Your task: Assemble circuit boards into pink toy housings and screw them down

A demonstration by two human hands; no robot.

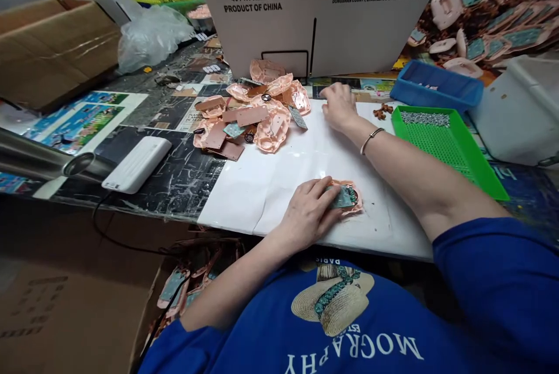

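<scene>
My left hand (308, 208) lies over a pink plastic shell (357, 204) on the white board, its fingers wrapped on the green circuit board (345, 196) inside. Farther forward, my right hand (339, 105) is at the back of the white board (305, 152), fingers bent forward; whether they hold something is hidden. To its left rises a pile of pink shells (273, 129) with brown and green circuit boards and small black round parts. Some small brown parts (382, 110) lie to the right of my right hand.
On the right are a green tray (463, 155) with small metal parts, a blue bin (437, 85) and a whitish container (519, 112). A large carton (323, 18) stands behind. At left are a white power strip (138, 164), a metal tube (39, 155) and a brown box (56, 53).
</scene>
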